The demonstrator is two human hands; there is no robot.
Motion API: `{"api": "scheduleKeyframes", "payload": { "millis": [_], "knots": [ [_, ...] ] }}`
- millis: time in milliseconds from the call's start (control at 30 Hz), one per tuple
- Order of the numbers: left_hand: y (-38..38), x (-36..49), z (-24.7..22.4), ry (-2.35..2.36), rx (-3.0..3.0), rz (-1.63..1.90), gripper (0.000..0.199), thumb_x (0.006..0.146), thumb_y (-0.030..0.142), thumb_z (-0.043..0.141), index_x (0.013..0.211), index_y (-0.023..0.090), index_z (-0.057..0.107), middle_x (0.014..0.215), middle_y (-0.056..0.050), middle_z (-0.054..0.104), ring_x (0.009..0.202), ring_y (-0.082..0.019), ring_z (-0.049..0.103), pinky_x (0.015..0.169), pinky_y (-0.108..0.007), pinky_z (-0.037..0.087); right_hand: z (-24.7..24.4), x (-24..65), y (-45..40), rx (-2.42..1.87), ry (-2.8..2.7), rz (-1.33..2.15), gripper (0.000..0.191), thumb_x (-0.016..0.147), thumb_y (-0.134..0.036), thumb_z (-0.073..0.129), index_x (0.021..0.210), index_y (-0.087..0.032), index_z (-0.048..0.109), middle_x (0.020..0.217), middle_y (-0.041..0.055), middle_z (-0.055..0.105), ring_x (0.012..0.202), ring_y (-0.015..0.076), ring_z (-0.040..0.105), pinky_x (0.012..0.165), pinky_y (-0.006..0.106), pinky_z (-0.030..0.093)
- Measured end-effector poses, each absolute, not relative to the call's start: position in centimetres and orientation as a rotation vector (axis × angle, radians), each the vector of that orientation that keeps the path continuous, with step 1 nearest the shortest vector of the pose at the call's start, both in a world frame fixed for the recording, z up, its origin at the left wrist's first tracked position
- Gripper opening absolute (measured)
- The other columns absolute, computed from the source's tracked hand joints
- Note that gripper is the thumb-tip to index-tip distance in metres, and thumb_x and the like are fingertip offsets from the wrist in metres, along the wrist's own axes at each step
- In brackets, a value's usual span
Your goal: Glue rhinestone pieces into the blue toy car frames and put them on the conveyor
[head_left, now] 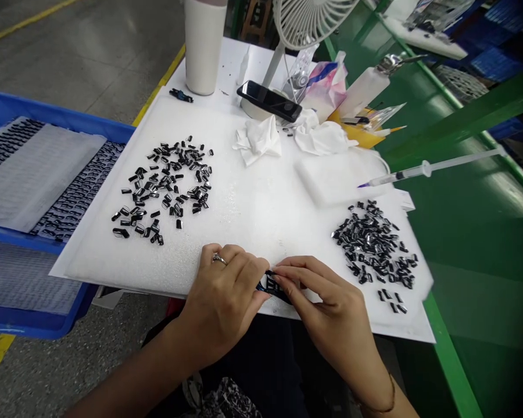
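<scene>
A small black slotted plastic part [271,284] is held at the front edge of the white foam sheet [253,215]. My left hand [229,290] pinches its left end between thumb and fingers, a ring on one finger. From the other side my right hand [326,296] has its fingertips closed on the part's right end, covering some of it. Left of the hands lies a loose spread of small glossy black pieces [169,180]. A denser heap of small black pieces [375,244] is on the right.
Blue trays [65,325] with rows of black parts stand at the left. A white cup [204,52], fan [311,23], phone [270,100], crumpled tissue [261,139] and pump bottle [364,93] line the back. A syringe [412,172] lies at right, by a green frame [457,371].
</scene>
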State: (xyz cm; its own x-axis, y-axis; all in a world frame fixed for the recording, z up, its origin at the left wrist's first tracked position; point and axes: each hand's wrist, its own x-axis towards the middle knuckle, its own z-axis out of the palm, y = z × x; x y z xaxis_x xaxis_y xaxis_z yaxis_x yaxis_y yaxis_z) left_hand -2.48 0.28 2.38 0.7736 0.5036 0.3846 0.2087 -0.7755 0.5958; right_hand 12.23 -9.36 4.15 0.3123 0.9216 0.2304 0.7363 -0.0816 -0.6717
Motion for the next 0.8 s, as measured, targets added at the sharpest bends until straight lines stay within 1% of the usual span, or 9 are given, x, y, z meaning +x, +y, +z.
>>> {"api": "scheduleKeyframes", "payload": {
  "millis": [167,333,500,633,733,800],
  "knots": [
    [0.2,-2.5,2.3,0.533,2.43,0.722,0.023,0.089,0.018,0.061,0.107,0.015,0.047,0.092,-0.002,0.058,0.094,-0.021,0.053,0.086,-0.043,0.035,4.3,12.4,-9.4,-1.873,-1.536,0.299,0.012,0.086,-0.008,0.062,0.092,-0.017,0.068,0.091,0.0031,0.063,0.083,0.0104,0.061,0.075,0.019,0.051],
    [0.2,-2.5,2.3,0.528,2.434,0.731,0.022,0.088,0.017,0.061,0.106,0.015,0.047,0.092,-0.002,0.058,0.093,-0.021,0.053,0.085,-0.044,0.037,5.1,12.8,-8.7,-1.936,-1.604,0.467,0.01,0.088,-0.011,0.057,0.084,-0.017,0.065,0.083,0.0035,0.06,0.073,0.0117,0.058,0.06,0.022,0.047],
    [0.2,-2.5,2.3,0.501,2.427,0.764,0.021,0.088,0.015,0.061,0.103,0.015,0.046,0.089,-0.003,0.057,0.089,-0.021,0.053,0.082,-0.04,0.042,5.7,13.3,-8.0,-1.98,-1.707,0.554,0.017,0.091,-0.014,0.052,0.076,-0.017,0.061,0.076,0.0034,0.056,0.064,0.0127,0.054,0.056,0.025,0.042],
    [0.1,-2.3,1.9,0.46,2.398,0.795,0.016,0.09,0.015,0.057,0.101,0.015,0.046,0.09,-0.004,0.057,0.091,-0.021,0.053,0.082,-0.039,0.047,6.1,13.8,-7.2,-2.004,-1.75,0.626,0.017,0.087,-0.011,0.055,0.071,-0.017,0.057,0.071,0.0014,0.054,0.058,0.0113,0.05,0.053,0.025,0.039],
    [0.2,-2.4,1.6,0.438,2.408,0.806,0.017,0.09,0.015,0.057,0.102,0.015,0.045,0.092,-0.006,0.056,0.094,-0.023,0.053,0.081,-0.039,0.05,6.4,14.1,-6.9,-2.01,-1.775,0.712,0.013,0.085,-0.01,0.057,0.074,-0.018,0.059,0.073,0.0007,0.057,0.058,0.0111,0.05,0.053,0.025,0.039],
    [0.3,-2.6,1.5,0.399,2.41,0.84,0.02,0.089,0.011,0.057,0.104,0.014,0.045,0.097,-0.007,0.057,0.098,-0.023,0.052,0.084,-0.039,0.051,6.4,14.1,-7.2,-1.974,-1.768,0.739,0.012,0.087,-0.011,0.054,0.079,-0.018,0.06,0.077,0.0016,0.058,0.062,0.0119,0.052,0.056,0.025,0.04]
  ]
}}
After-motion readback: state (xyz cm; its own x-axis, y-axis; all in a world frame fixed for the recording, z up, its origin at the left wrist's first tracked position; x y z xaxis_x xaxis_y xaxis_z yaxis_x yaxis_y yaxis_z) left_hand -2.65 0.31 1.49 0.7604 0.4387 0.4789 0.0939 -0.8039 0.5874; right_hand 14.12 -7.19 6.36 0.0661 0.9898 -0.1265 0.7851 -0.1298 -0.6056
